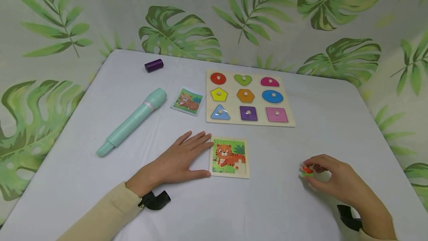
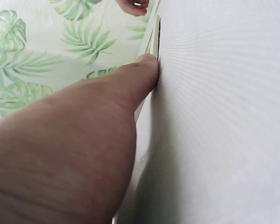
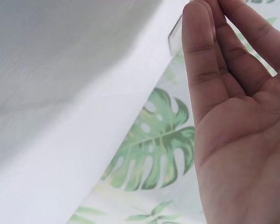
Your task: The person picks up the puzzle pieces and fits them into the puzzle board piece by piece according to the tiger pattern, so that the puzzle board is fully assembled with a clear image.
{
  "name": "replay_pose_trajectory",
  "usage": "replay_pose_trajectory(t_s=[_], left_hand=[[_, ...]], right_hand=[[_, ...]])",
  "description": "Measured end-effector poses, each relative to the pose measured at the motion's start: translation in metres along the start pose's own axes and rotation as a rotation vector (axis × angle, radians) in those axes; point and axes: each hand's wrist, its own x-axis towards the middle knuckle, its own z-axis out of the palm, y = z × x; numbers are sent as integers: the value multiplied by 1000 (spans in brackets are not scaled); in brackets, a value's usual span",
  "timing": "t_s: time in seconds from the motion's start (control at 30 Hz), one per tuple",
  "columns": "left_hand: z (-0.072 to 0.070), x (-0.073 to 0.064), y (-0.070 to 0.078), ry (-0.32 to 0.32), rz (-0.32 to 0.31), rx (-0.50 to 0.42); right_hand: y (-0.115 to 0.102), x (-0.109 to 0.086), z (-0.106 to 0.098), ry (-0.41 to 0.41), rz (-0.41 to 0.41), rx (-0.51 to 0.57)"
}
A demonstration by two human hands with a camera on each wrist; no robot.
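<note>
A square tiger jigsaw puzzle (image 1: 228,159) lies in a pale wooden tray (image 1: 230,176) near the middle of the table. Pale bare tray shows at the picture's lower right. My left hand (image 1: 177,159) rests on the table at the tray's left side, fingers and thumb extended, their tips touching its edge. Off to the right, my right hand (image 1: 337,177) pinches a small puzzle piece (image 1: 306,170) between thumb and fingers, apart from the tray. It has orange and green print. In the right wrist view the fingers hide most of what they hold.
Behind the tray lies a shape board (image 1: 250,118) with several knobbed, coloured shapes. Left of it are a tiger picture card (image 1: 188,101), a mint-green tube-like object (image 1: 132,122) and a dark purple cylinder (image 1: 154,65). A leaf-print cloth (image 1: 260,10) hangs behind the white table (image 1: 267,203).
</note>
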Motion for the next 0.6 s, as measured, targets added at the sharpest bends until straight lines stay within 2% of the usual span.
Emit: replay_pose_trajectory(t_s=[0.2, 0.6], left_hand=[[0, 0, 1, -7, -2, 10], [2, 1, -1, -3, -4, 18]], right_hand=[[-9, 15, 2, 1, -30, 3], [-31, 47, 5, -48, -33, 22]])
